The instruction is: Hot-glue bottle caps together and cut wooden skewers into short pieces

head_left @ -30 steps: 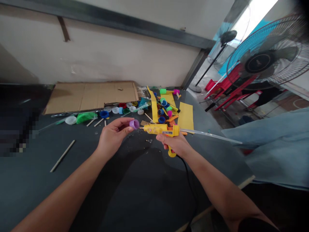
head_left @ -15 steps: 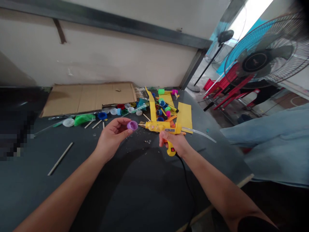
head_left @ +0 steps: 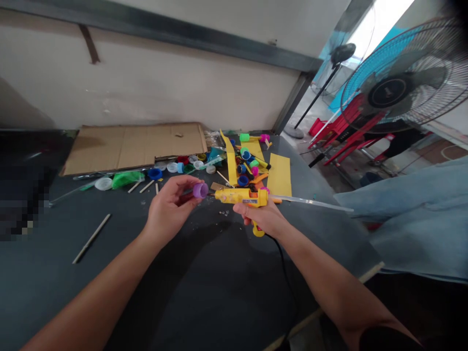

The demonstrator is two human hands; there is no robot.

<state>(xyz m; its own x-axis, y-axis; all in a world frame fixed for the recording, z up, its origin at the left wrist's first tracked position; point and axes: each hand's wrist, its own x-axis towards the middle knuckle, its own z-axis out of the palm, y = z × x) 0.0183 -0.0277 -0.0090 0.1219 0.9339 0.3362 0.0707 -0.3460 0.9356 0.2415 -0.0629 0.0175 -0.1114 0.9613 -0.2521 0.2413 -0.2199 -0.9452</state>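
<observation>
My left hand [head_left: 170,210] holds a purple plastic bottle cap [head_left: 200,190] between fingers and thumb, its open end hard to see. My right hand [head_left: 261,218] is wrapped around the grip of a yellow hot glue gun [head_left: 237,196]. The gun's metal nozzle points left and ends just beside the cap, with only a small gap that I can barely make out. A long clear glue stick [head_left: 310,202] runs out of the back of the gun to the right. My fingers hide most of the gun's handle and trigger.
A black power cord [head_left: 283,265] hangs from the gun over the dark table [head_left: 54,273]. Beyond my hands lie yellow paper strips [head_left: 280,174], several coloured caps, wooden sticks and a cardboard sheet [head_left: 133,148]. Stand fans and red chairs stand to the right.
The glue gun has moved left, bringing its nozzle closer to the purple cap. The glue stick has swung from a drooping curve to a nearly level line. The cap has stayed in my left hand.
</observation>
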